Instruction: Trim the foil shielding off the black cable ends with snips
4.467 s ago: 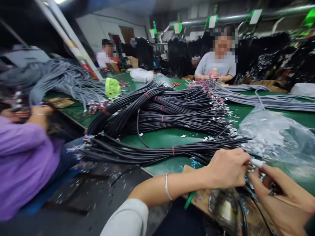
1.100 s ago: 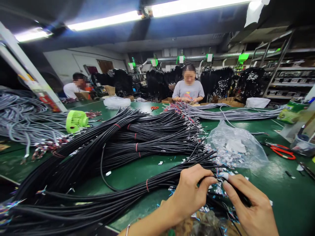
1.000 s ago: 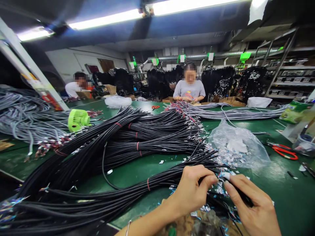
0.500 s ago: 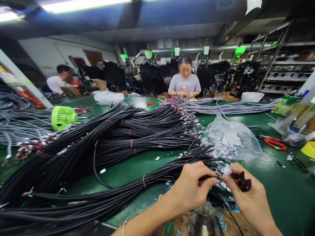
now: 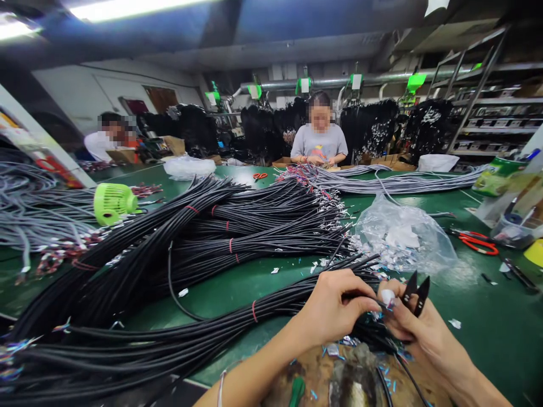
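Observation:
My left hand [image 5: 335, 308] pinches the end of a black cable [image 5: 360, 295] at the near edge of the green table [image 5: 487, 328]. Touching it from the right, my right hand [image 5: 418, 328] holds small black snips [image 5: 416, 289], blades pointing up, with a pale fingertip cover at the cable end. The cable belongs to a long black cable bundle [image 5: 212, 333] tied with a red band that runs off to the left. Bigger black bundles [image 5: 237, 226] lie behind it.
A clear plastic bag of scraps [image 5: 403, 237] lies beyond my hands. Red scissors [image 5: 477, 242] and containers [image 5: 513, 229] sit at right, a green fan [image 5: 112, 203] and grey cables [image 5: 38, 209] at left. A person [image 5: 319, 141] works across the table; another person [image 5: 108, 141] sits far left.
The view swung from the left side back over the table. In the last half second my right hand turned, raising the snips' blades upright beside the cable end.

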Tool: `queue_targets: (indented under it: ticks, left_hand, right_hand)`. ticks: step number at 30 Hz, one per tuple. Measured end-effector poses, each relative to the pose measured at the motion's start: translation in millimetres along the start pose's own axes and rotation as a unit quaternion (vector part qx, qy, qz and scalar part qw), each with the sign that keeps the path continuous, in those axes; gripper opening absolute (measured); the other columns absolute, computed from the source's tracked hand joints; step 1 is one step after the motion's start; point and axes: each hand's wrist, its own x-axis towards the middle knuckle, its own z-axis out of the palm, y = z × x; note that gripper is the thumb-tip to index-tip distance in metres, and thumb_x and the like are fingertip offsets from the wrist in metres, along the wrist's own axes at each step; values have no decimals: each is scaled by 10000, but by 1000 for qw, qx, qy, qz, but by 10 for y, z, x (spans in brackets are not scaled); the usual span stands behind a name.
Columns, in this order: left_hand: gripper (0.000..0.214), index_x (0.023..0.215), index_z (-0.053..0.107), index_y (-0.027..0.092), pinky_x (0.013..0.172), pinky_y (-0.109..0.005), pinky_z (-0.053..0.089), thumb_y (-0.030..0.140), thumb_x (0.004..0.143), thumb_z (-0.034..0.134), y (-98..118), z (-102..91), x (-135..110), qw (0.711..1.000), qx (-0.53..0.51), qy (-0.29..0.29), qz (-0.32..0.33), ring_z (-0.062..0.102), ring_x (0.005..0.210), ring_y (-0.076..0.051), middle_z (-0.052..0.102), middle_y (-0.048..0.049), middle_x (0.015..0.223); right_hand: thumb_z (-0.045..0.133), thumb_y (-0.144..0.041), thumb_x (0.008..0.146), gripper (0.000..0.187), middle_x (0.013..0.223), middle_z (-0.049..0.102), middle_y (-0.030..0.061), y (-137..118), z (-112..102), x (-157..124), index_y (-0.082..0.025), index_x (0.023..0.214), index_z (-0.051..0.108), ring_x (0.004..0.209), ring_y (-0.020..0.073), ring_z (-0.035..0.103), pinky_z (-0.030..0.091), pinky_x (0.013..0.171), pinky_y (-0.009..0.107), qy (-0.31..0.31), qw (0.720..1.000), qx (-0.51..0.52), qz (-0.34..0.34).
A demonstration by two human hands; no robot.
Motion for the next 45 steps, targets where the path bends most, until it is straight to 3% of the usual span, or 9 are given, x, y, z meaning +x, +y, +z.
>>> queue_targets:
  ticks: [6,11,17,21,25,29,32,35,45]
  left_hand:
    - [163,649,680,122,535,-214,346,176,792,625,34,153,-89,994,29,28,-97,508,560,-115,620,-16,595]
    - [281,604,677,130,542,-233,320,181,845,540,78,97,-115,996,48,40,-70,489,548,-113,599,-18,566]
    - [199,623,675,123,531,-221,334,184,800,606,65,69,-83,997,31,52,-54,496,539,-108,604,-18,583]
    - [130,642,680,126,545,-207,360,165,765,657,46,63,-74,998,-8,35,-45,519,563,-110,633,-21,611]
    - [141,602,616,127,491,-199,323,157,714,695,49,83,-106,996,-12,57,-63,468,533,-99,577,0,585]
    - [177,572,597,124,483,-198,317,169,717,687,70,89,-113,992,-48,67,-98,442,510,-90,548,11,550]
    - [157,595,637,118,495,-203,323,155,748,646,81,69,-94,992,-60,57,-98,450,514,-93,575,-2,561]
    - [168,622,667,116,506,-210,317,154,777,617,76,52,-86,995,-34,56,-73,459,527,-99,590,-12,574]
    - [128,717,720,125,519,-211,357,165,787,621,92,43,-95,998,-7,24,-59,515,556,-120,636,-35,627]
  right_hand:
    - [524,-79,699,151,743,518,25,140,-63,38,-203,786,526,639,176,498,363,559,264,186,937,-254,-153]
    - [470,-121,856,71,688,436,15,84,-340,119,-189,872,478,553,162,393,309,493,264,295,905,-268,-149]
    - [532,-271,883,172,650,498,-11,-100,-166,85,-195,730,545,562,122,461,373,520,225,37,971,-179,-153]
    - [401,-348,943,381,524,324,-50,-56,-17,53,-207,590,378,441,101,326,282,397,217,45,993,-97,-41]
    - [522,-391,878,318,576,416,-18,27,-230,63,-207,624,466,522,133,391,326,499,258,180,971,-151,-39]
    - [595,-355,843,158,718,548,40,15,-461,107,-198,828,595,620,179,470,357,606,303,374,900,-222,-21]
    - [595,-303,839,113,780,597,36,-38,-391,142,-197,863,626,670,179,541,417,601,273,197,961,-182,-73]
    - [569,-225,862,79,777,613,27,-85,-277,153,-197,811,622,699,169,579,453,629,258,55,982,-130,-129]
    - [621,-169,821,62,739,626,23,-163,-258,58,-218,808,656,641,167,591,459,580,275,53,985,-85,-143]
